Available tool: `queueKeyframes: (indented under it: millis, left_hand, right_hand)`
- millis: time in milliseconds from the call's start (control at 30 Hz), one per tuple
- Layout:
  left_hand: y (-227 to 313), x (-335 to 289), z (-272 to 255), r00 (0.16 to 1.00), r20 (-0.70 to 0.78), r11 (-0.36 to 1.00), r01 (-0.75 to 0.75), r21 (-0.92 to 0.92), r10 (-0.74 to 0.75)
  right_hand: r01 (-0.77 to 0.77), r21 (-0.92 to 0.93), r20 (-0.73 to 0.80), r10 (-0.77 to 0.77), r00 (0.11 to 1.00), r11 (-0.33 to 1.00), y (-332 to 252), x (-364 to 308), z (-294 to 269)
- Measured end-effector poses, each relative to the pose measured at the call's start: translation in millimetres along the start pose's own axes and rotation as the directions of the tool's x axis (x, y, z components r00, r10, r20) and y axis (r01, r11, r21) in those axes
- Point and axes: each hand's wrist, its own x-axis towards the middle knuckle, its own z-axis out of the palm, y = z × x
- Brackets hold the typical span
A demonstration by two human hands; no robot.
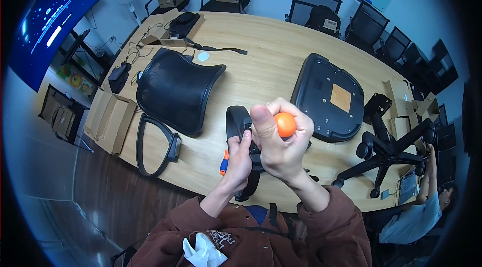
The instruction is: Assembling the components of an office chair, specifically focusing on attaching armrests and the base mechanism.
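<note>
My right hand (286,149) is wrapped round a screwdriver (285,125), thumb on top. Its round orange handle end faces up, and the shaft is hidden below my fist. Beneath it, my left hand (239,162) grips a black loop-shaped chair armrest (235,116) near its mounting plate. The hands hide most of the joint between tool and armrest. Just left of that hand, a second screwdriver (224,164) with a blue and orange handle lies on the table. To the right sits the chair seat (329,97), underside up, with a tan square patch.
On the wooden table (261,41) are a black chair backrest (175,88), another armrest (156,146) and open cardboard boxes (111,121). A wheeled chair base (386,154) stands at the right. Beyond it a person (419,217) sits near a laptop (407,187).
</note>
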Motion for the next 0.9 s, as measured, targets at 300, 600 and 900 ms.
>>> queueKeyframes:
  millis: [300, 600, 900]
  left_hand:
    - [27.6, -4.3, -4.0, 0.992, 0.046, 0.993, 0.121, 0.01, -0.121]
    - [21.9, -2.9, -2.0, 1.0, 0.003, 0.995, 0.015, 0.094, -0.015]
    - [12.9, -1.3, -4.4, 0.995, -0.076, 0.991, -0.061, 0.12, 0.07]
  right_hand:
    - [-0.44, 0.426, 0.519, 0.185, 0.835, 0.791, -9.1, 12.2, -43.8]
    - [-0.216, 0.09, 0.529, 0.137, 0.838, 0.972, -12.9, 39.6, -71.3]
    - [0.043, -0.224, 0.117, -0.017, 0.993, 0.974, -4.1, 8.6, -40.7]
